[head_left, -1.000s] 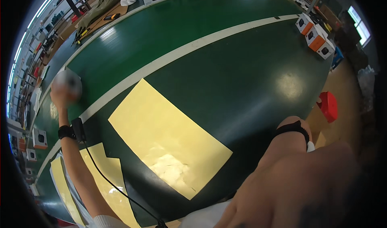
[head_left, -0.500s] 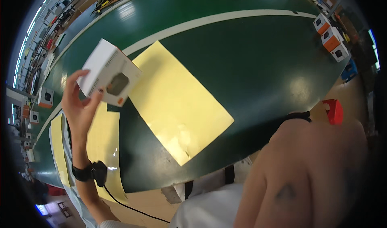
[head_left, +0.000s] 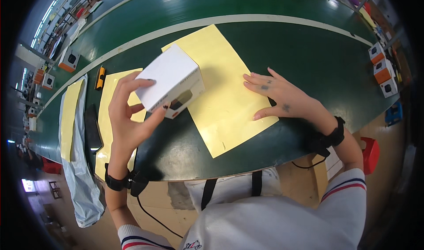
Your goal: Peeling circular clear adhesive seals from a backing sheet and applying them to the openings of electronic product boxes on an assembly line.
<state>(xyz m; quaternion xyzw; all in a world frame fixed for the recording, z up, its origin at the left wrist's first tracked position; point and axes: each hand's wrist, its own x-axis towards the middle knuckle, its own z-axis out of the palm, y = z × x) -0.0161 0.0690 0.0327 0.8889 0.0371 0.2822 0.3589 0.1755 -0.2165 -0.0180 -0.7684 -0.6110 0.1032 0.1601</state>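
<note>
A white cardboard box (head_left: 170,75) with a dark device printed on its side is gripped in my left hand (head_left: 132,106), thumb on one face and fingers on another. It is tilted and held above the left part of a yellow sheet (head_left: 225,117). My right hand (head_left: 282,95) lies on that sheet's right edge, fingers stretched out and holding nothing. Left of it, a second yellow sheet (head_left: 106,117) is partly covered by my left hand and arm.
On the left are an orange-black utility knife (head_left: 100,78), a dark oblong object (head_left: 92,128) and a pale plastic bag (head_left: 81,183) hanging over the table edge. Small boxes stand at the far left (head_left: 69,59) and the right (head_left: 383,71). A red object (head_left: 370,155) is beyond the right edge.
My right hand, raised close to the camera before, now rests on the yellow sheet. The view has shifted, and the box stays in my left hand, now further over the sheet.
</note>
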